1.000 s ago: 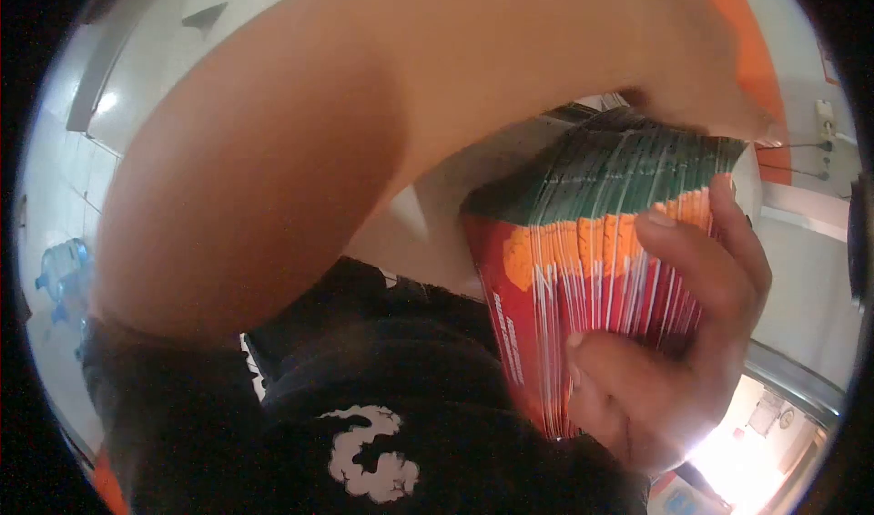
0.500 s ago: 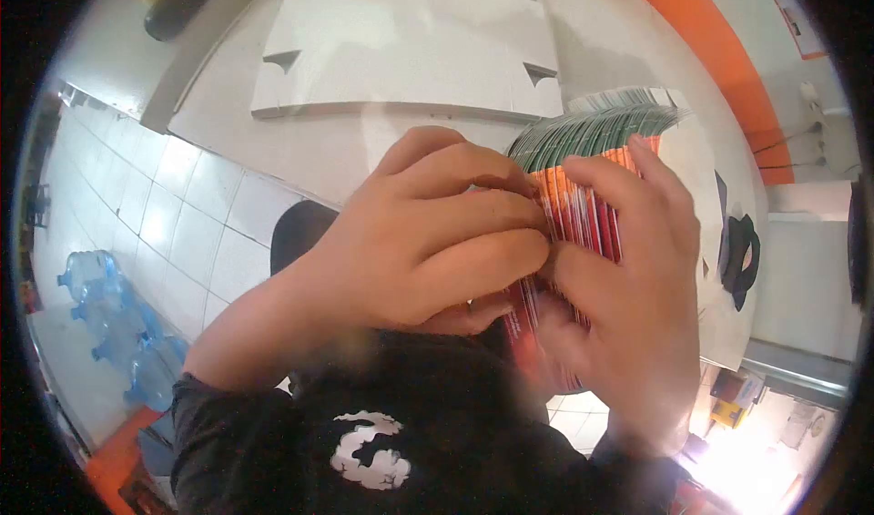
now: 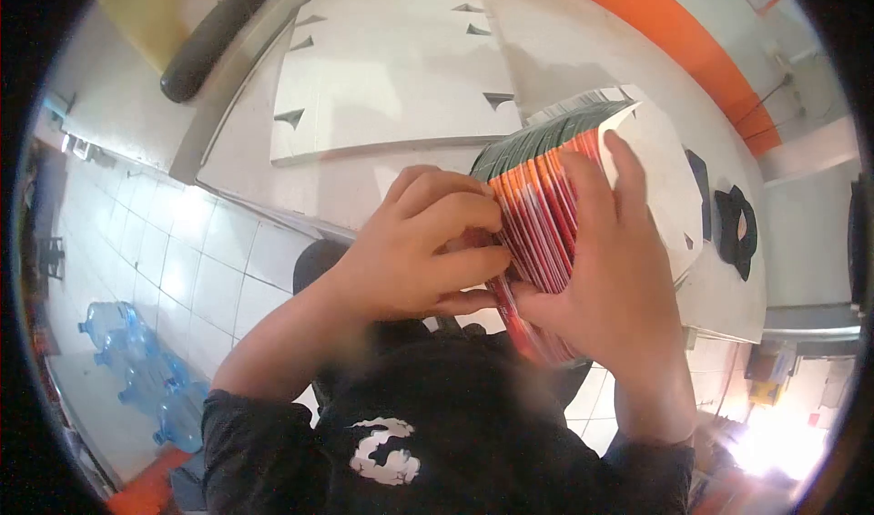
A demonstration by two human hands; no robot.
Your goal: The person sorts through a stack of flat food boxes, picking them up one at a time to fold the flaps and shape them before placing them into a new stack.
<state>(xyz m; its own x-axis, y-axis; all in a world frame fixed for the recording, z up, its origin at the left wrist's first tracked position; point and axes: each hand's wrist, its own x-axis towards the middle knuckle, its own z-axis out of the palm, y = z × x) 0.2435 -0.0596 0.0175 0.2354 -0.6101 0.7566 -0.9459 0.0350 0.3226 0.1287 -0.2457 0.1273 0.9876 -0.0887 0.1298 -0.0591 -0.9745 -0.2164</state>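
1. The left hand (image 3: 410, 246) has changed its place: one second ago its forearm was crossing above the stack of leaflets (image 3: 537, 214), and now this hand is at the left side of the stack.

2. Its fingers are bent, and their tips touch the left edge of the stack. If they pinch some leaflet there, I cannot tell.

3. The right hand (image 3: 619, 269) keeps its hold. Its fingers are closed about the right side of the stack, with the thumb across the lower part of the edges.

4. The stack is in front of the black shirt (image 3: 455, 433), at the near edge of the counter (image 3: 246, 151), tilted, with its green end away from the body. Whether the counter carries some of its weight is not visible.

5. Compared with half a second ago, both hands and the stack appear more to the left; the view itself has also shifted.

6. In my judgement, this means that the right hand supports the leaflets, while the left hand works at their edges.
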